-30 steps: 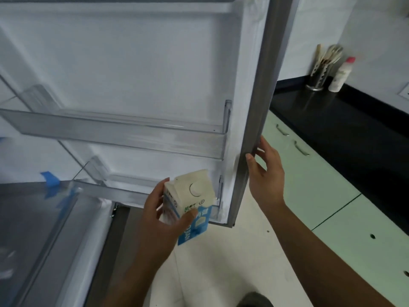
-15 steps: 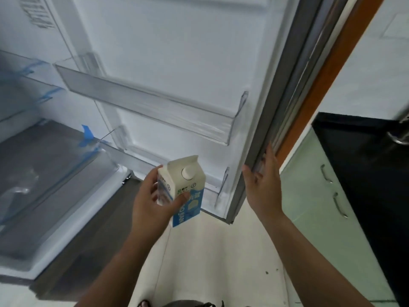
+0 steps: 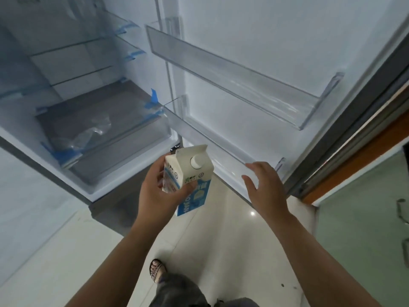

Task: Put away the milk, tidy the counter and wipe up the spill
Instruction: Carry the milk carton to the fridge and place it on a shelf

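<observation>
A white and blue milk carton (image 3: 190, 173) with a round white cap is gripped in my left hand (image 3: 157, 191), upright and slightly tilted, just in front of the open fridge door's lowest clear shelf (image 3: 221, 149). My right hand (image 3: 265, 187) hovers with fingers spread in front of that shelf's right end, off the door (image 3: 254, 47) and holding nothing. The fridge interior (image 3: 73, 74) stands open at left with glass shelves and a drawer.
A second clear door shelf (image 3: 232, 78) sits higher on the door. Blue tape strips (image 3: 152, 100) mark the fridge shelves and drawer. Green cabinet fronts (image 3: 363, 229) with handles lie at right, beyond an orange door frame (image 3: 358, 160). My sandalled foot (image 3: 157, 270) is on the pale tiled floor.
My right hand has let go of the fridge door's edge and moved left in front of the lower door shelf. The carton has risen slightly toward that shelf, and my view has turned left.
</observation>
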### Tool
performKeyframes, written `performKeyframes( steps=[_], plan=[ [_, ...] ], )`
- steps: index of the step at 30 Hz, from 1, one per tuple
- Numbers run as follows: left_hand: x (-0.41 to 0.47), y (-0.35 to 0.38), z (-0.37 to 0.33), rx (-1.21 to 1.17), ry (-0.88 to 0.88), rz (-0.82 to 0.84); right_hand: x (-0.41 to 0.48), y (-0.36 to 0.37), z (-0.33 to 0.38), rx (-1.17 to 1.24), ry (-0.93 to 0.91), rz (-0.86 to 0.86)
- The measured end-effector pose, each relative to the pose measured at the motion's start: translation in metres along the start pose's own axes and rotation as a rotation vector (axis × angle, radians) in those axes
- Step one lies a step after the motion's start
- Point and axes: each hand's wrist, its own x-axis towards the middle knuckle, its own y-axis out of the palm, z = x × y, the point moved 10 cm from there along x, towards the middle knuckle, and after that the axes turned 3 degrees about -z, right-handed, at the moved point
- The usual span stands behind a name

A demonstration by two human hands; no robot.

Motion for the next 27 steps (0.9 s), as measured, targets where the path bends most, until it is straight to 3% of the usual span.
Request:
performKeyframes(
  steps=[7,15,27],
  plan=[
    [0.038,-0.047,0.022,0.006,-0.051,-0.111,0.036,0.028,0.042,0.037,-0.055,0.030],
    [0.116,-0.153,0.007,0.065,-0.018,-0.286,0.135,0.108,0.174,0.189,-0.236,0.200],
    [0.225,-0.328,-0.065,0.063,0.182,-0.613,0.302,0.181,0.377,0.267,-0.539,0.161]
  ],
)
